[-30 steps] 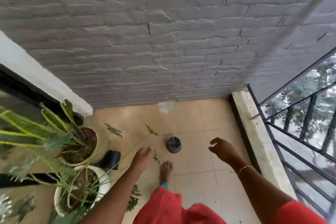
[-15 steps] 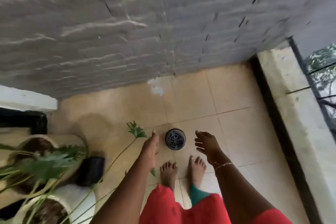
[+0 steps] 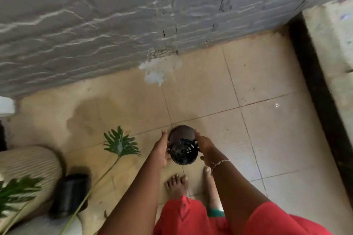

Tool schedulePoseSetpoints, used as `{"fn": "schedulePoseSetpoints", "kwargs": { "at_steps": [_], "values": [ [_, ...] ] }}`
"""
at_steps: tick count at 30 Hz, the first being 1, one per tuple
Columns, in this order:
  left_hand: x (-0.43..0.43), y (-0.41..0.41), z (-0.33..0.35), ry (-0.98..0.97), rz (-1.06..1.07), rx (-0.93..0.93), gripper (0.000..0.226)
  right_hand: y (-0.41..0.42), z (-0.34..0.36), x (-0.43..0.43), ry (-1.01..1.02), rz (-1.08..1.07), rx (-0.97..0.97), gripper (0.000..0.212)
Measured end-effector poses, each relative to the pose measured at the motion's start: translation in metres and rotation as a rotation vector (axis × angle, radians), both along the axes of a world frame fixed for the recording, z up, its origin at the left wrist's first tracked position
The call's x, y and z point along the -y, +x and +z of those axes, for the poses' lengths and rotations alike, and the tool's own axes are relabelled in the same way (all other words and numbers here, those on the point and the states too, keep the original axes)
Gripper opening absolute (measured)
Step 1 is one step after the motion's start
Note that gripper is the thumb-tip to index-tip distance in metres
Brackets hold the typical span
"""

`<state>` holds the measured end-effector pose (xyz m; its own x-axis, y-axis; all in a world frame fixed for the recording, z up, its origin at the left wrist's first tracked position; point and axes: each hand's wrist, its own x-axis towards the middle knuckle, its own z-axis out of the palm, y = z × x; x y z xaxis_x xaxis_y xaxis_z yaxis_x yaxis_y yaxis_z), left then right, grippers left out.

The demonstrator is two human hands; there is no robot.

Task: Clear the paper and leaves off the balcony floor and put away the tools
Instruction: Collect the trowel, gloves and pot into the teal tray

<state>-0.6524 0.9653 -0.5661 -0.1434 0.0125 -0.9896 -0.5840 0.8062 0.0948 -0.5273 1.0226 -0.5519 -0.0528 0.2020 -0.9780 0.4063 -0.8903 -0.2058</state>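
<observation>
Black drain cover (image 3: 183, 152) held btwn hands: L hand (image 3: 162, 151) flat, R hand (image 3: 206, 147) curled round.

Drain cover (image 3: 183, 151) between left hand (image 3: 162, 151) and right hand (image 3: 206, 146)

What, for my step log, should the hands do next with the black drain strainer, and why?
Probably bring the drain strainer closer and check it for trapped leaves. The left hand and right hand hold it between them, one on each side, raised off the open drain hole.
</observation>
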Motion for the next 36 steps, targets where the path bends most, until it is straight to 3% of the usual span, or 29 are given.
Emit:
{"fn": "schedulePoseSetpoints", "kwargs": {
  "at_steps": [4,10,15,21,24,30,33,36],
  "values": [
    [-0.011,0.006,0.079,0.116,-0.133,-0.198,0.064,0.016,0.070,-0.001,0.061,-0.089,-0.007,0.058],
    [-0.029,0.036,0.238,0.317,-0.555,-0.507,0.051,0.032,0.221,0.000,0.175,-0.196,-0.064,0.056],
    [-0.013,0.061,0.330,0.269,-0.552,-0.479,0.035,0.038,0.324,0.011,0.381,-0.191,-0.027,0.035],
    [-0.003,0.070,0.406,0.389,-0.096,-0.421,0.052,0.032,0.414,0.005,0.754,-0.200,-0.038,0.019],
    [-0.024,0.063,0.447,0.578,0.005,-0.352,0.036,0.032,0.448,-0.004,0.991,-0.195,-0.007,0.024],
    [-0.052,0.054,0.527,0.992,-0.214,-0.302,0.033,0.049,0.514,0.000,1.212,-0.352,-0.093,0.052],
    [-0.051,0.056,0.557,1.132,-0.432,-0.280,0.048,0.066,0.548,0.007,1.203,-0.489,-0.196,0.065],
    [-0.047,0.062,0.571,1.210,-0.577,-0.314,0.077,0.090,0.581,0.020,1.155,-0.639,-0.333,0.047]
  ]
}}
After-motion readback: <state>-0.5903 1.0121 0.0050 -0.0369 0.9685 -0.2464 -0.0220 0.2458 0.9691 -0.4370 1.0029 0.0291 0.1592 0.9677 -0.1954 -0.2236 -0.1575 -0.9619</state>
